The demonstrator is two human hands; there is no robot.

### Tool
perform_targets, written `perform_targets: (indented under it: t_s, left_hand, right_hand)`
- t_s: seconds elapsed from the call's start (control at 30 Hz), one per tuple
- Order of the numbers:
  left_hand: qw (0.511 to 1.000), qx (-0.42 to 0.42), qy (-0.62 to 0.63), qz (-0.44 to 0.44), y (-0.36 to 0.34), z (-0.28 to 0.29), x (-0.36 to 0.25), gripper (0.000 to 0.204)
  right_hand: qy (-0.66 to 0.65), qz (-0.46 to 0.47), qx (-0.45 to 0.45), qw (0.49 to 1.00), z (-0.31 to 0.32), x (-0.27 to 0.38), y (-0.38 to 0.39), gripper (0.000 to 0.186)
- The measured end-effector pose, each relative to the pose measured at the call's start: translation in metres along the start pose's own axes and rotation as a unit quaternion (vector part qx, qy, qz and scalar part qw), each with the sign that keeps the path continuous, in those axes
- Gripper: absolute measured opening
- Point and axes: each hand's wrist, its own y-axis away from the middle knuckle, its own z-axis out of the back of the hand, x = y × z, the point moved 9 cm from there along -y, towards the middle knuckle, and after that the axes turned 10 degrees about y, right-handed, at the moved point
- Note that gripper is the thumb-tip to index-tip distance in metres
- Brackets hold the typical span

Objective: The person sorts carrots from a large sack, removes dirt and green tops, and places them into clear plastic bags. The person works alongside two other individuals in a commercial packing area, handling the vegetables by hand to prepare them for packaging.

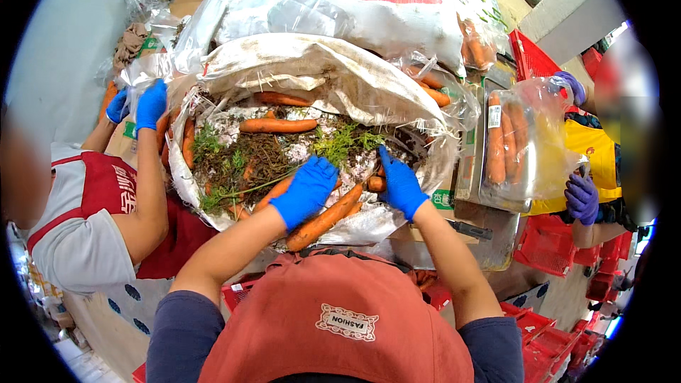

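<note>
An open white woven sack lies in front of me, holding carrots, dry roots and green tops. My left hand, in a blue glove, rests over the roots near the sack's front. Its fingers are stretched forward; a carrot runs under it. A long carrot lies between my hands, at the sack's front edge. My right hand, also blue-gloved, is beside a carrot end, index finger pointing up toward the carrot greens. Whether its palm touches that carrot is unclear. Another carrot lies farther in.
Full printed sacks stand behind. On the left, a person in a red apron handles clear plastic with blue gloves. To the right, purple-gloved hands are near bagged carrots on a metal scale tray. Red crates stand lower right.
</note>
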Motion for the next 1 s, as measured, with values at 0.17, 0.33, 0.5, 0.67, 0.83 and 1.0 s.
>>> perform_targets:
  t_s: [0.17,0.33,0.5,0.67,0.83,1.0]
  left_hand:
    - [0.995,0.028,-0.094,-0.021,0.002,-0.048,0.003,0.028]
    - [0.998,0.035,-0.044,-0.032,0.014,-0.048,-0.006,0.030]
    - [0.966,-0.046,0.190,0.170,0.010,-0.003,0.004,0.036]
    - [0.898,-0.148,0.400,0.106,-0.028,0.065,-0.073,0.053]
    - [0.873,-0.165,0.446,0.107,-0.051,0.079,-0.066,0.056]
    - [0.870,0.064,0.417,0.255,0.043,-0.004,-0.008,0.055]
  right_hand:
    - [-0.156,-0.010,-0.112,0.981,0.028,0.017,0.014,0.093]
    - [-0.171,0.124,-0.334,0.919,0.094,0.062,0.068,0.079]
    - [-0.693,0.012,-0.190,0.695,0.062,0.036,0.085,0.091]
    - [-0.871,0.080,-0.139,0.464,0.051,0.032,0.109,0.095]
    - [-0.884,0.080,-0.276,0.368,0.048,-0.010,0.174,0.084]
    - [-0.710,0.155,-0.497,0.473,0.051,-0.063,0.313,0.042]
